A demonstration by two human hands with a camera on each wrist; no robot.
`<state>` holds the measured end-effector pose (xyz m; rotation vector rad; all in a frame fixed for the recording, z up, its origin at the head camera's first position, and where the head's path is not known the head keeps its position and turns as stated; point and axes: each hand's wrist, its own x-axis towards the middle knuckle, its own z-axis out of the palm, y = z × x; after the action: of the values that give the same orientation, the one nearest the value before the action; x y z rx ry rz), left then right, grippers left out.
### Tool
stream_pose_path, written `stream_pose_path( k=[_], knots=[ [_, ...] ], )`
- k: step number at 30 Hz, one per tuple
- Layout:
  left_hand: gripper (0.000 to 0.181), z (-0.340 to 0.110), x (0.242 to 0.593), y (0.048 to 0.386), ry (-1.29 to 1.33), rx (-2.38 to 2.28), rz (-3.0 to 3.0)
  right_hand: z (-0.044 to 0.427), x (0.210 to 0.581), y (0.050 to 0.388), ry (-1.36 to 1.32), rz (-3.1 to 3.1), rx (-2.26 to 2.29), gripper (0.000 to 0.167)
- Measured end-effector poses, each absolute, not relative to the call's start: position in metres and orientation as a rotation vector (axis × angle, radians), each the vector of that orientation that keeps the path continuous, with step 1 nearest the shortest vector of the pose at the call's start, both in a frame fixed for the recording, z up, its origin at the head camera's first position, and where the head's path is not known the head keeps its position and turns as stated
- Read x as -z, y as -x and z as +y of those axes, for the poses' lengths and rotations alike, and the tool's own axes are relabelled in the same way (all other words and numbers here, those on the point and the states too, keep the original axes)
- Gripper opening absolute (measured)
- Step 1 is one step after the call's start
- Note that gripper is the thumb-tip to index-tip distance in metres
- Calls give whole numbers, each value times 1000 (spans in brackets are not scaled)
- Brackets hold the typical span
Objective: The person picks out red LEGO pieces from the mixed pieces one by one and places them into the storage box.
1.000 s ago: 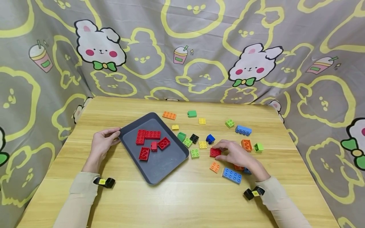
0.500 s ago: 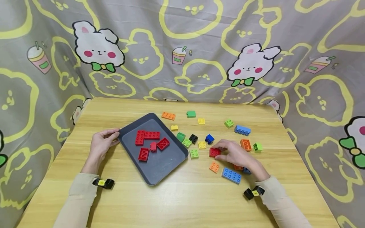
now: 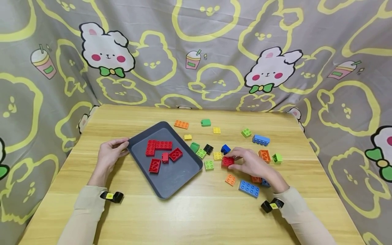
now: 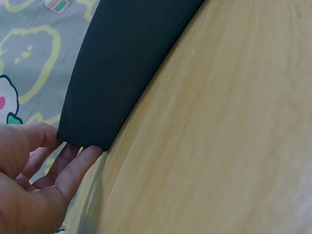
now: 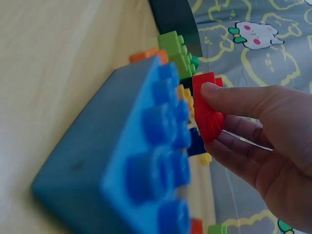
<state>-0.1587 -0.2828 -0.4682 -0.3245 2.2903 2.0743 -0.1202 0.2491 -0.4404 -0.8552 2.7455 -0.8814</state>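
My left hand (image 3: 111, 154) grips the left corner of a dark grey tray (image 3: 171, 182), thumb and fingers on its edge; the left wrist view shows the tray's outer wall (image 4: 112, 73) at the fingertips. Several red bricks (image 3: 163, 145) lie in the tray. Between thumb and fingers, my right hand (image 3: 252, 165) pinches a red toy building brick (image 3: 227, 162). In the right wrist view this red brick (image 5: 208, 109) is held off the table. Just beyond it are a yellow brick (image 3: 217, 156) and a dark blue brick (image 3: 225, 149).
Loose bricks in several colours lie right of the tray. A light blue brick (image 3: 249, 189) and an orange brick (image 3: 230, 180) are in front of the right hand. Under that wrist, more bricks are partly hidden. A patterned curtain (image 3: 220, 81) hangs behind the wooden table (image 3: 196, 217).
My right hand has lifted the red brick slightly and shifted it a little to the left. The left hand and the tray have stayed in place.
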Motion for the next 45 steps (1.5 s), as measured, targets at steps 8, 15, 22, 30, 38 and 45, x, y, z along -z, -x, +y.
stream_pose_path(
  k=[8, 15, 22, 30, 38, 45],
  knots=[
    [42, -283, 470, 159, 332, -2038, 2306, 227, 427, 127, 968, 2728, 864, 38],
    [38, -283, 470, 159, 318, -2048, 2300, 210, 420, 131, 1082, 2705, 874, 37],
    [38, -283, 470, 159, 310, -2064, 2284, 196, 412, 135, 1107, 2679, 879, 38],
    [34, -283, 468, 159, 299, -2089, 2268, 177, 407, 140, 1149, 2622, 950, 37],
    [37, -283, 468, 159, 301, -2060, 2295, 157, 407, 145, 1190, 2568, 967, 39],
    [34, -283, 468, 159, 308, -2092, 2262, 135, 408, 152, 1261, 2545, 870, 40]
  ],
)
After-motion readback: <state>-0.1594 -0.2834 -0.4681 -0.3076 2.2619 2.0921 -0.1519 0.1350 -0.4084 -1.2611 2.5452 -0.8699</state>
